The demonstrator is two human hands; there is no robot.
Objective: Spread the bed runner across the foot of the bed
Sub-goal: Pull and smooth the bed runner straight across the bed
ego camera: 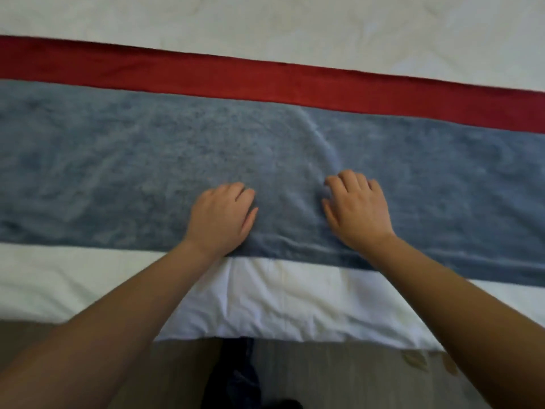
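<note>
Now the plush bed runner (pixel 118 160) lies across the bed (pixel 295 305) near its foot edge. Left grip (pixel 222 215) presses flat, released; right grip (pixel 358 208) curls at a crease (pixel 321 143), pinching or not I cannot tell. Soft and limp, it likely smooths best pulled by its near hem.

Runner (pixel 118 160) across bed (pixel 88 278). Left hand (pixel 221 216) and right hand (pixel 358 211) rest near runner's near edge. Ridge (pixel 321 143) by right hand.
</note>
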